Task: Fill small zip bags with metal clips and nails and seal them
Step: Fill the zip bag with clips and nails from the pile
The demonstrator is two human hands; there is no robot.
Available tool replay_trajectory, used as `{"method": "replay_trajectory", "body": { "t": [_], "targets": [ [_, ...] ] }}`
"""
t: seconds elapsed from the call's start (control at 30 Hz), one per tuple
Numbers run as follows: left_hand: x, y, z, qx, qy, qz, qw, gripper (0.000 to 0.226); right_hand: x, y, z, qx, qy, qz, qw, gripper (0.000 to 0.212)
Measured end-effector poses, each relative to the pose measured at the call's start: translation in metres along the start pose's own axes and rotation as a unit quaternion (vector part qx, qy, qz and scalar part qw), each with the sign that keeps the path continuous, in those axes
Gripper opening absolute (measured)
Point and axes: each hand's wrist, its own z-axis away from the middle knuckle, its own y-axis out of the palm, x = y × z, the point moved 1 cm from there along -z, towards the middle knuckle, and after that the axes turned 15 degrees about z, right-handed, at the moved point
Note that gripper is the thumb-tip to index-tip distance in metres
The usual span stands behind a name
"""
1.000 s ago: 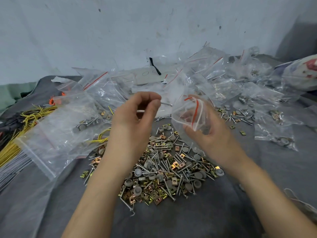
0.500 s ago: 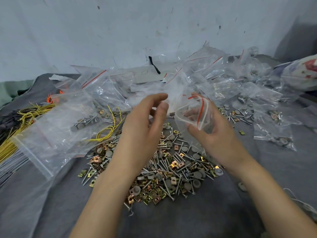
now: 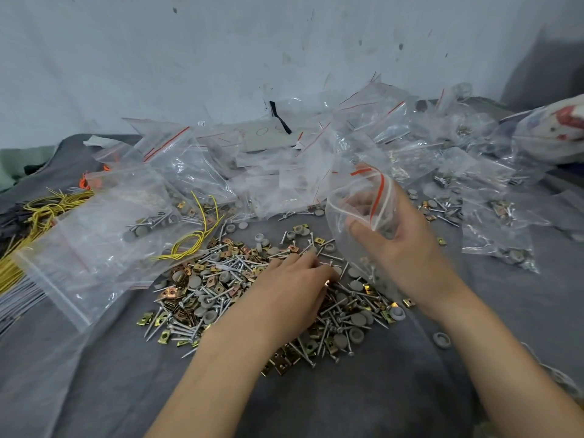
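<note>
Nails (image 3: pixel 245 265) and clips (image 3: pixel 172 292) lay heaped under the left hand (image 3: pixel 294 279), its grip impossible to tell; grip of the right hand (image 3: pixel 407 245) clamped an open zip bag (image 3: pixel 341 213).

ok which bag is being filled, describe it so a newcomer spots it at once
On the grey cloth, a pile of silver nails, brassy square clips and grey round caps lies in the middle. Above its right edge, the right hand grips a small clear zip bag. Unlike the heap of clear bags behind, it is held up in a hand, its red-striped mouth gaping open.
</note>
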Motion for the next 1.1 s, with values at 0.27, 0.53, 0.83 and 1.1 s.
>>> {"method": "replay_trajectory", "body": {
  "t": [0.27, 0.53, 0.83, 1.1],
  "targets": [
    [0.001, 0.001, -0.002, 0.009, -0.02, -0.005, 1.0, 0.033, 0.0, -0.001, -0.002, -0.004, 0.0, -0.017, 1.0, 0.044],
    [0.001, 0.0, -0.003, 0.008, -0.031, 0.001, 0.999, 0.019, -0.003, 0.0, -0.003, -0.008, -0.012, -0.035, 0.999, 0.044],
    [0.005, -0.019, 0.0, -0.089, -0.044, 0.14, 0.985, 0.034, 0.0, -0.002, -0.003, -0.009, -0.014, -0.027, 0.999, 0.048],
    [-0.012, -0.068, 0.006, -0.289, 0.003, 0.497, 0.818, 0.007, 0.003, 0.004, 0.002, 0.027, -0.015, -0.006, 0.999, 0.049]
  ]
}}
